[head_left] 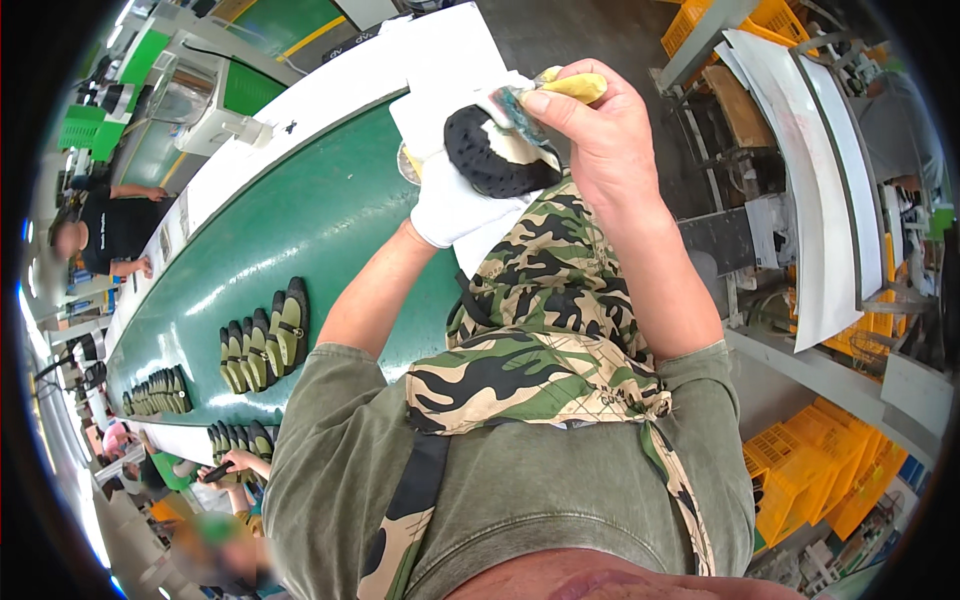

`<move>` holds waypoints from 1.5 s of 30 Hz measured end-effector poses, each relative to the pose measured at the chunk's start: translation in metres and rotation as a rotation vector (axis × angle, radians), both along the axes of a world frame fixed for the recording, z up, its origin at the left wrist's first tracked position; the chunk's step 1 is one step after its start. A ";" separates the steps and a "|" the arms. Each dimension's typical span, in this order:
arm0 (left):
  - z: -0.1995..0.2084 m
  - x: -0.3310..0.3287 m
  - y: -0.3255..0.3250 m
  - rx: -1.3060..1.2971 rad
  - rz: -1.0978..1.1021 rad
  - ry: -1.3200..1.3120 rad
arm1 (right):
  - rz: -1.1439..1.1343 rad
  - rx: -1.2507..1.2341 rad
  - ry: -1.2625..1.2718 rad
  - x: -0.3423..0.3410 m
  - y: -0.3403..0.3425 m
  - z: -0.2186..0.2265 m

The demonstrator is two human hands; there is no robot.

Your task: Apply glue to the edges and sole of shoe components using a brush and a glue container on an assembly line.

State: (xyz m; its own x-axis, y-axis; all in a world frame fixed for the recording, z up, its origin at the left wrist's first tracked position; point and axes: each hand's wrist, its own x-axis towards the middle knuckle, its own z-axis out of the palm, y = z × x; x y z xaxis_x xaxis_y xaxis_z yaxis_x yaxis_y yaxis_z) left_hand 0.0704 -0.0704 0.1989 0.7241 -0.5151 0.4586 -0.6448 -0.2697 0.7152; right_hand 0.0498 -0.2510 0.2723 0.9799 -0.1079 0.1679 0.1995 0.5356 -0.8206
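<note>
My left hand (455, 205), in a white glove, grips a shoe (490, 158) with a dark, dotted surface and a cream-white section. The shoe is held up over the near end of the green belt, beside white sheets. My right hand (612, 135) is bare apart from yellow finger covers (577, 86). Between its thumb and fingers is a crumpled blue-green cloth (518, 115), pressed against the cream part of the shoe. Part of the shoe is hidden behind the hands and cloth.
A green conveyor belt (350, 215) curves away left, carrying rows of olive-and-black shoes (268, 340). White sheets (455, 55) lie at its end. Other people (125, 230) work along its far and left sides. Yellow crates (815, 465) and a rack with white boards (815, 190) stand to the right.
</note>
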 end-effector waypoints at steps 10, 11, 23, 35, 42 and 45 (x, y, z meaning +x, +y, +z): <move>-0.004 0.005 0.015 -0.200 -0.292 0.921 | -0.098 -0.119 -0.200 0.042 -0.013 -0.011; -0.005 0.005 0.015 -0.206 -0.289 0.922 | -0.092 -0.123 -0.199 0.045 -0.014 -0.016; -0.021 0.008 0.018 -0.578 -0.350 1.316 | 0.303 -0.480 -0.148 0.014 -0.053 -0.058; -0.030 0.015 -0.011 -0.597 -0.381 1.317 | -0.015 -0.552 -0.153 0.009 -0.061 -0.070; -0.040 0.015 -0.033 -0.712 -0.277 1.336 | 0.155 -0.488 0.015 -0.044 -0.091 -0.100; -0.044 0.019 -0.042 -0.699 -0.248 1.360 | 0.170 -0.454 0.052 -0.065 -0.099 -0.103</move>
State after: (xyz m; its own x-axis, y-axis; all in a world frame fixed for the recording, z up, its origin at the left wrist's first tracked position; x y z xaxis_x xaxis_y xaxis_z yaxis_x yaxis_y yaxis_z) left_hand 0.0896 -0.1124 0.1553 0.7119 -0.6526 -0.2594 0.5970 0.3679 0.7129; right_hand -0.0150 -0.3505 0.1696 0.9856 0.1276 0.1107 0.0922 0.1426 -0.9855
